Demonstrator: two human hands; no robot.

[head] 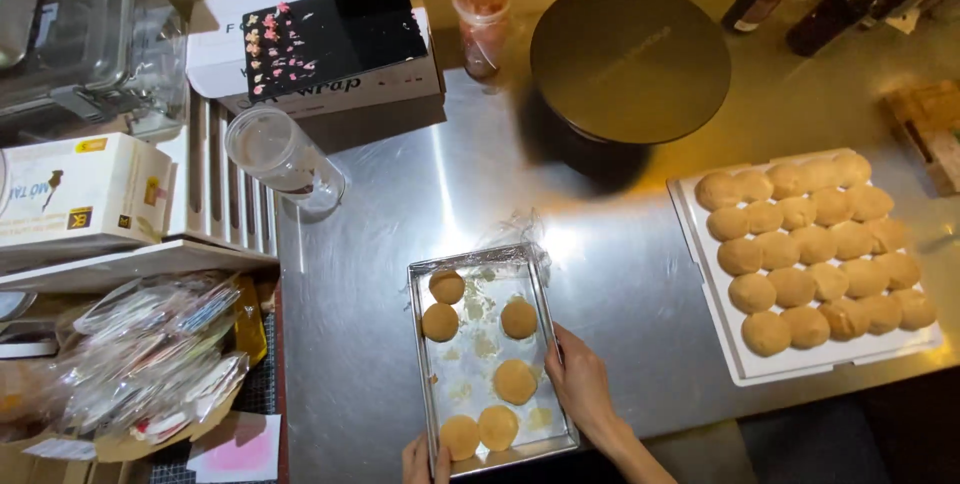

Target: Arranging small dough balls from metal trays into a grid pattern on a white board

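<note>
I am holding the metal tray (425, 344) by its near end. My right hand (580, 384) lies against the tray's right rim, fingers curled over the edge and grasping it. My left hand (425, 459) shows only as fingertips at the bottom of the view, touching the tray's near rim; whether that grip is clenched or just resting, I cannot tell.

As I judge it, the step in hand is steadying or shifting this tray on the steel surface (380, 204). A next move would call for both grips to hold the rim level, since the round pieces lie loose on a film lining.

Counted, the tray holds six flat round cookies (515, 381): two side by side just ahead of my left hand, one just left of my right hand, and three farther up toward the far end. Bare greasy patches lie between them.

Well to the right of my right hand sits one white board (700, 274) packed with about twenty-two dough balls (815, 242) in tight rows. Far ahead stand one dark turntable (628, 59), one clear tumbler (280, 156) and one pink-filled cup (482, 19).
</note>
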